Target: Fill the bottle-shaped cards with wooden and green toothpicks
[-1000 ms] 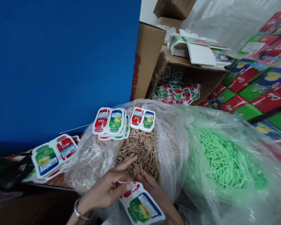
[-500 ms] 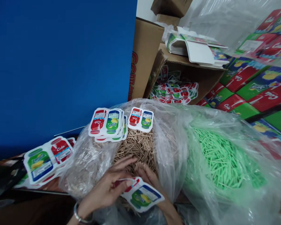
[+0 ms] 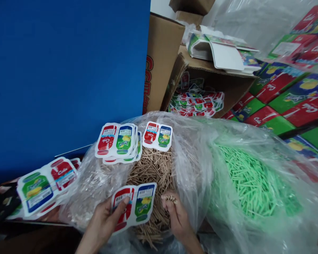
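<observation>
My left hand pinches a printed cola-and-Sprite card by its left side, thumb on top, face up. To its right, my right hand is closed around a small bundle of brown sticks, whose ends poke out at the fingers. Both hands are over an opened clear bag full of loose brown sticks. On the bag's far side lie a small stack of the same cards and a separate card.
More cards lie at the left. A bag of green sticks is at the right. Behind stands an open carton holding many cards. Printed boxes are stacked at the far right, and a blue panel rises at the left.
The hands have parted. The card, earlier tilted between them, now lies flatter and further left in my left hand. My right hand has closed and shows stick ends.
</observation>
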`<state>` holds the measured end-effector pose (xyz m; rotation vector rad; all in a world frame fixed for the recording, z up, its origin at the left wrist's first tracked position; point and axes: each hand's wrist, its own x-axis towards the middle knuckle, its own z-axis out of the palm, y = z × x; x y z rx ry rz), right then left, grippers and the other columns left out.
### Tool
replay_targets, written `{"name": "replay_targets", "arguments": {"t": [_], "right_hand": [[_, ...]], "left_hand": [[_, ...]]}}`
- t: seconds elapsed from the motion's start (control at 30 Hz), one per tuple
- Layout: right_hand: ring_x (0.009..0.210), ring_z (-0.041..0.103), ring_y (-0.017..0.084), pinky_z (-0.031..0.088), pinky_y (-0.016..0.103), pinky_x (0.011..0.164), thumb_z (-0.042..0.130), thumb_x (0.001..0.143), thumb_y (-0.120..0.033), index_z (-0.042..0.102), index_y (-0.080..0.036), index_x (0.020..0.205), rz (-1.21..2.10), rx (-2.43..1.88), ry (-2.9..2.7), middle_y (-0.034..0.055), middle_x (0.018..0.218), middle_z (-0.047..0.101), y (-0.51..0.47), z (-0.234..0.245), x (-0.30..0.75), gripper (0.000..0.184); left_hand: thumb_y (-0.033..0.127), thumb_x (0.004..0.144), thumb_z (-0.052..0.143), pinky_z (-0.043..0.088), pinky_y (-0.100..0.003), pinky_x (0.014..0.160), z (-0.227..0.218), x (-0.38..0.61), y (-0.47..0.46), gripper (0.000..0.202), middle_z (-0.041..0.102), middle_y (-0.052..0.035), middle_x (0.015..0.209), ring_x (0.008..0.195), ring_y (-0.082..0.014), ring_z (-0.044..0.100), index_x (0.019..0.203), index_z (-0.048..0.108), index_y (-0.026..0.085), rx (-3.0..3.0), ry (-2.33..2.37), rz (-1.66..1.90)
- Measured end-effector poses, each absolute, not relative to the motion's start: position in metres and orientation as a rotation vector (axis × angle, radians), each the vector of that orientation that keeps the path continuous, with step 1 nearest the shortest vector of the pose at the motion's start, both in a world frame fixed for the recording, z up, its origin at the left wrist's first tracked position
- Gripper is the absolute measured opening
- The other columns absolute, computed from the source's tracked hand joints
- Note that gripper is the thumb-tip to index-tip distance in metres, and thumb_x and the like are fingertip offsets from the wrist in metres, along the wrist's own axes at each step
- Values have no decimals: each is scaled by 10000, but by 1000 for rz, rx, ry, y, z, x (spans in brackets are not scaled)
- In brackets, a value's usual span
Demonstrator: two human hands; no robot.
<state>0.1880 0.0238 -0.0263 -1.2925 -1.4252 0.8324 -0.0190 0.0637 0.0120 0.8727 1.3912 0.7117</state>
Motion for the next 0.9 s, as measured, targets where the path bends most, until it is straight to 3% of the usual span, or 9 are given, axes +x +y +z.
{"name": "replay_targets", "arguments": {"t": [0.47,0.63,0.9], "right_hand": [[607,538,137,460,216,558,309,960,-331,537,-232,941,779,-1260,-1389,-5,697,540,27,-21,194,250],[624,553,128,473,200,571,300,968,-310,520,-251,989,674,-1243,-1448,-11,723,543,29,-14,195,228],[623,564,129,490,203,582,302,970,-286,527,-239,991,629,-1271,-1449,-5,719,558,26,-17,197,231]], "left_hand": [[555,634,691,490,-262,460,8,6,77,397,681,-1,497,447,-197,618,610,646,162,849,1352,788],[531,633,708,431,-223,404,11,10,79,382,644,16,440,405,-159,575,585,645,157,793,1325,804],[482,605,750,469,-226,428,11,13,79,341,673,3,463,437,-177,618,596,666,151,726,1298,790]]}}
